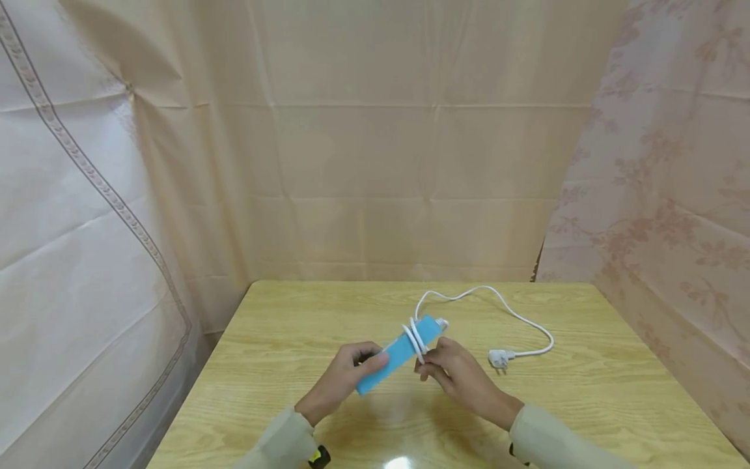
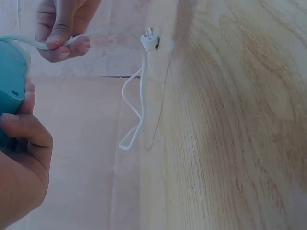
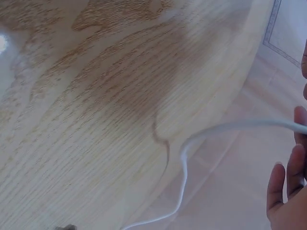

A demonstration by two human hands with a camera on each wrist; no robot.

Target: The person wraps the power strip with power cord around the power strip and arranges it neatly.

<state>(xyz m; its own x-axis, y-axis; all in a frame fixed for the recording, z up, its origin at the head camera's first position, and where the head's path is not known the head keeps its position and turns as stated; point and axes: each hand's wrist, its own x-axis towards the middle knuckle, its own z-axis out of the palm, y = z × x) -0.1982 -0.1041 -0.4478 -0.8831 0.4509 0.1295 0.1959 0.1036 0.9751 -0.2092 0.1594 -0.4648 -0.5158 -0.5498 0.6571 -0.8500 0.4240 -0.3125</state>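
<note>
In the head view a blue power strip (image 1: 401,353) is held tilted above the table, a white cord (image 1: 415,339) looped around its upper part. My left hand (image 1: 346,374) grips its lower end, thumb on top. My right hand (image 1: 463,381) pinches the cord at the strip's right side. The left wrist view shows the right hand (image 2: 67,28) with the cord between thumb and fingers, and the left hand (image 2: 24,167) round the blue strip (image 2: 12,72). In the right wrist view the cord (image 3: 230,127) runs to fingers at the right edge.
The cord's free length curves over the wooden table (image 1: 263,339) to a white plug (image 1: 500,357) lying to the right of the hands. Behind the table hangs a beige cloth (image 1: 375,163); patterned cloths hang at the left (image 1: 70,260) and right (image 1: 674,195).
</note>
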